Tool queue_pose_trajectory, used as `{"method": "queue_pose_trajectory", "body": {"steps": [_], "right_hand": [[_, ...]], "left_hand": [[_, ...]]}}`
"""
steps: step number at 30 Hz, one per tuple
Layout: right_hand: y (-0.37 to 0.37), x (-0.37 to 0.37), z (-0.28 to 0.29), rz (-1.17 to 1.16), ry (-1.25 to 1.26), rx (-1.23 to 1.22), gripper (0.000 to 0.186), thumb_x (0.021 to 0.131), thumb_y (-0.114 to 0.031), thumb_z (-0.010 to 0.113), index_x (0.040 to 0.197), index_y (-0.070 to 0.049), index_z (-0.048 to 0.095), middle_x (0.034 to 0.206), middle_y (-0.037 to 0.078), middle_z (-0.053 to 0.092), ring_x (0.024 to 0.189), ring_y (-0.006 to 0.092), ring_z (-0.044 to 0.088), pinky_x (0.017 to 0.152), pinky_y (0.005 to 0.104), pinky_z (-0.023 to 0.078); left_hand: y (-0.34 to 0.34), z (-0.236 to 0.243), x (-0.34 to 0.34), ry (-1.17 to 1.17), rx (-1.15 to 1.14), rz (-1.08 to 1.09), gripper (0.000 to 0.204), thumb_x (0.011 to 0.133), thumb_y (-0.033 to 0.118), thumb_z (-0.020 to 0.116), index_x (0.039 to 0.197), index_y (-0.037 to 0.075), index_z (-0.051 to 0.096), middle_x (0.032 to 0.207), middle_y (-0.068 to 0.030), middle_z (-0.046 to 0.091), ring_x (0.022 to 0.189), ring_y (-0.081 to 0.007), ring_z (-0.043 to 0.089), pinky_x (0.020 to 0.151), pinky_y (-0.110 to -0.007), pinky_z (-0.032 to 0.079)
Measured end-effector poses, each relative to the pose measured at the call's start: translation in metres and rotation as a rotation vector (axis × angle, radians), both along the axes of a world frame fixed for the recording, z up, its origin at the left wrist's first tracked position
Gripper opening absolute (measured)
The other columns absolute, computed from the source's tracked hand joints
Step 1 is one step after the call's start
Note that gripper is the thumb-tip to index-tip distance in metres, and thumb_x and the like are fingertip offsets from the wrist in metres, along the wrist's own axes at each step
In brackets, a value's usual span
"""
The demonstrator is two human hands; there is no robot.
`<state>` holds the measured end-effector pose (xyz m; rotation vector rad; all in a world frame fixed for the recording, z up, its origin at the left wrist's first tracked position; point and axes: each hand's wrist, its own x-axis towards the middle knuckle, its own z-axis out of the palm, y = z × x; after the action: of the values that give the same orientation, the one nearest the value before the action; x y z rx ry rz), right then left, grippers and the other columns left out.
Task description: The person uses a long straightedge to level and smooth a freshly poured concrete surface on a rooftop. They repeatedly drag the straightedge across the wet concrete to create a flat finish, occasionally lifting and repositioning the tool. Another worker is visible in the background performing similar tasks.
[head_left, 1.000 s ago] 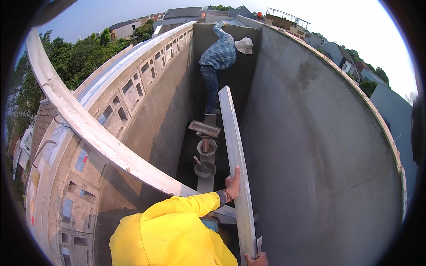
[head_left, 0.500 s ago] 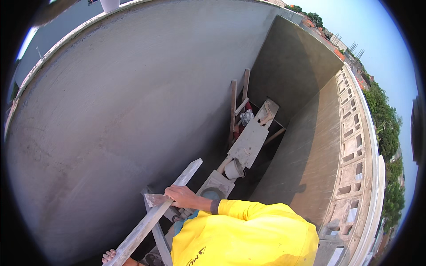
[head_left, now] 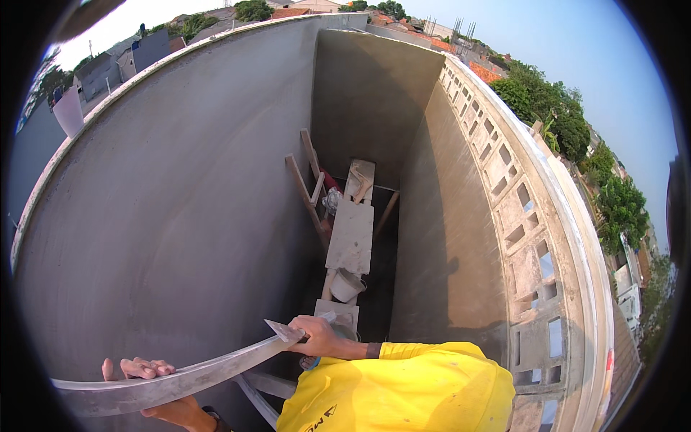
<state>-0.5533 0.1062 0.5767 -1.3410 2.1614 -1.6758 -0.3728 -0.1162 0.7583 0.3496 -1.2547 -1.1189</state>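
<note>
A long, grey-smeared straightedge (head_left: 209, 374) lies across the lower left, appearing bowed by the lens. Its left part is in my left hand (head_left: 180, 412), whose fingers show above the far edge while the palm stays below. Toward the other end, my right hand (head_left: 320, 337) grips the straightedge together with a trowel; only the trowel's pointed metal blade (head_left: 283, 330) shows, its handle hidden in my fist. The grey plastered wall (head_left: 187, 237) rises on the left, beside the tool. Whether the straightedge touches it I cannot tell.
Below runs a plank walkway (head_left: 350, 237) holding a pale bucket (head_left: 347, 286). A person in red (head_left: 331, 183) is partly hidden beside a wooden ladder-like frame (head_left: 306, 191). A pierced block wall (head_left: 497, 165) borders the right. A white container (head_left: 68, 111) stands on the left wall's top.
My view has turned leftward and up. The straightedge has swung from a steep slant to nearly level, my left hand rising with it. Both hands keep their hold.
</note>
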Motion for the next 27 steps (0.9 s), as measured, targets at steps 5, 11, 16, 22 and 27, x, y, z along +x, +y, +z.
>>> {"method": "queue_pose_trajectory", "body": {"steps": [5,11,16,22,27], "right_hand": [[0.015,-0.003,0.015,-0.158,-0.088,-0.059,0.049,0.074,-0.035,0.094,0.098,-0.004,0.064,0.087,0.008,0.067,0.074,0.0200,0.067,0.057,0.0288,0.053],[0.031,-0.003,0.018,-0.305,-0.131,0.019,0.047,0.079,-0.037,0.090,0.101,-0.004,0.065,0.092,0.008,0.067,0.078,0.0200,0.068,0.063,0.0295,0.055],[0.045,-0.003,0.028,-0.487,0.009,0.039,0.045,0.079,-0.035,0.089,0.101,-0.003,0.067,0.107,0.010,0.068,0.087,0.0211,0.068,0.072,0.0334,0.056],[0.061,-0.006,0.038,-0.693,0.300,0.069,0.044,0.075,-0.034,0.091,0.094,-0.005,0.064,0.135,0.009,0.062,0.108,0.0298,0.061,0.086,0.0433,0.052],[0.072,0.002,0.055,-0.810,0.491,0.183,0.043,0.069,-0.026,0.094,0.088,-0.007,0.061,0.152,0.020,0.046,0.131,0.0446,0.048,0.109,0.0549,0.042]], "left_hand": [[0.029,-0.055,-0.076,-0.126,0.013,-0.471,0.092,0.083,0.063,0.079,0.142,0.004,0.042,0.091,-0.0048,0.060,0.083,-0.0151,0.068,0.072,-0.035,0.066],[0.054,-0.078,-0.128,-0.084,0.146,-0.657,0.080,0.083,0.047,0.085,0.136,-0.002,0.049,0.109,-0.0134,0.065,0.100,-0.0299,0.072,0.087,-0.044,0.065],[0.061,-0.069,-0.166,-0.130,0.035,-0.681,0.059,0.092,0.029,0.081,0.133,-0.004,0.053,0.117,-0.0139,0.066,0.103,-0.0285,0.071,0.093,-0.040,0.059],[0.088,-0.035,-0.206,-0.154,0.068,-0.530,0.063,0.091,0.040,0.081,0.131,-0.002,0.056,0.122,-0.0141,0.065,0.115,-0.0238,0.064,0.102,-0.039,0.051],[0.099,0.000,-0.226,-0.124,0.071,-0.560,0.059,0.095,0.036,0.078,0.134,-0.001,0.055,0.124,-0.0138,0.065,0.114,-0.0231,0.065,0.099,-0.037,0.053]]}}
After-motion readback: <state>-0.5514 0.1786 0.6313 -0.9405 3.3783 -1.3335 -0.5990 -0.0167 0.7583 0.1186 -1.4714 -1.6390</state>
